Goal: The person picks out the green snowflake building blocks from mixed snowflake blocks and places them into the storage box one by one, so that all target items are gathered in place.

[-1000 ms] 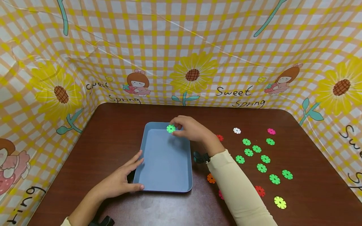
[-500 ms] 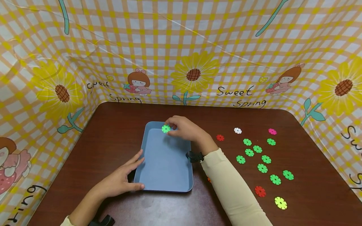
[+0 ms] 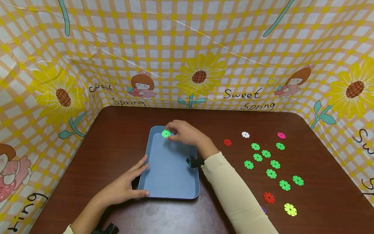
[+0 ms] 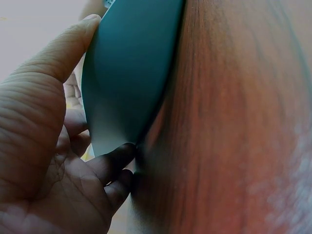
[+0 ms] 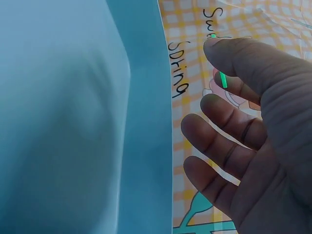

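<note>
My right hand (image 3: pixel 185 132) pinches a thin green notched disc (image 3: pixel 166 133) between thumb and finger, above the far left part of a blue-grey tray (image 3: pixel 169 169). In the right wrist view the disc (image 5: pixel 223 79) shows edge-on between thumb and index finger, and the other fingers are spread apart. My left hand (image 3: pixel 124 187) rests against the tray's left side near its front corner, fingers spread. In the left wrist view the thumb touches the rim and two fingertips touch the outer wall of the tray (image 4: pixel 131 63).
Several green discs (image 3: pixel 257 157) lie scattered on the brown table right of the tray. Among them are red discs (image 3: pixel 227 142), a white disc (image 3: pixel 245 134), a pink disc (image 3: pixel 281 135) and a yellow disc (image 3: pixel 290 209). A purple disc (image 3: pixel 263 210) is partly behind the right sleeve.
My right hand has moved left over the tray, carrying the green disc from the tray's far middle toward its far left corner. My left hand and the tray have stayed put.
</note>
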`<state>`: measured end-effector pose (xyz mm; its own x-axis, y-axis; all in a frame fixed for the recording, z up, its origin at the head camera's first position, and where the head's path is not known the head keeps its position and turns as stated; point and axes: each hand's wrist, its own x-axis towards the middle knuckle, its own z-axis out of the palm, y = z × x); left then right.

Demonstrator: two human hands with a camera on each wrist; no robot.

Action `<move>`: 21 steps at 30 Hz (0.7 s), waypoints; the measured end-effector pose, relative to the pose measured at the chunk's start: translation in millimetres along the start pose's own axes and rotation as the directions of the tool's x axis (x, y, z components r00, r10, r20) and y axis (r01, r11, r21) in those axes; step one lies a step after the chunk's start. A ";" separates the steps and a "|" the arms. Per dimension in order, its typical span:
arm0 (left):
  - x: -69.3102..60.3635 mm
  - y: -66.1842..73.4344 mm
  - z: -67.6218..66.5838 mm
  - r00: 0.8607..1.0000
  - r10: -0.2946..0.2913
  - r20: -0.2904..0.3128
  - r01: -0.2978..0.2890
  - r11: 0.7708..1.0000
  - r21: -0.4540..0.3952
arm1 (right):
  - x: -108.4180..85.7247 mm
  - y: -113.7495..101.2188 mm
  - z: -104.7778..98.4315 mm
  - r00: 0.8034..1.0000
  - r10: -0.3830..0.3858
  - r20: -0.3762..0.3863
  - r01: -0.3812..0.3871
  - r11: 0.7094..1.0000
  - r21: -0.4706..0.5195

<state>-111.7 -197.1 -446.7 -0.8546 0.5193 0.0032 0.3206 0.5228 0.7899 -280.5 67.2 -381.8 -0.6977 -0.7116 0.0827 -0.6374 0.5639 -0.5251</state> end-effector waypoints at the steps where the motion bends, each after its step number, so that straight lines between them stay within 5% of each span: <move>1: -0.1 0.0 0.1 1.000 -0.001 -0.001 0.001 1.000 0.004 | 1.2 -0.2 0.7 1.000 0.001 0.004 -0.001 1.000 -0.001; 21: -1.4 -0.6 0.7 1.000 -0.011 -0.001 0.011 1.000 0.011 | 20.5 -0.1 17.8 0.999 0.031 0.040 -0.030 0.999 -0.033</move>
<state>-110.4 -197.7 -447.6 -0.8586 0.5127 -0.0049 0.3153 0.5357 0.7833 -288.9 45.1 -395.1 -0.7035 -0.7100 0.0325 -0.6267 0.5982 -0.4994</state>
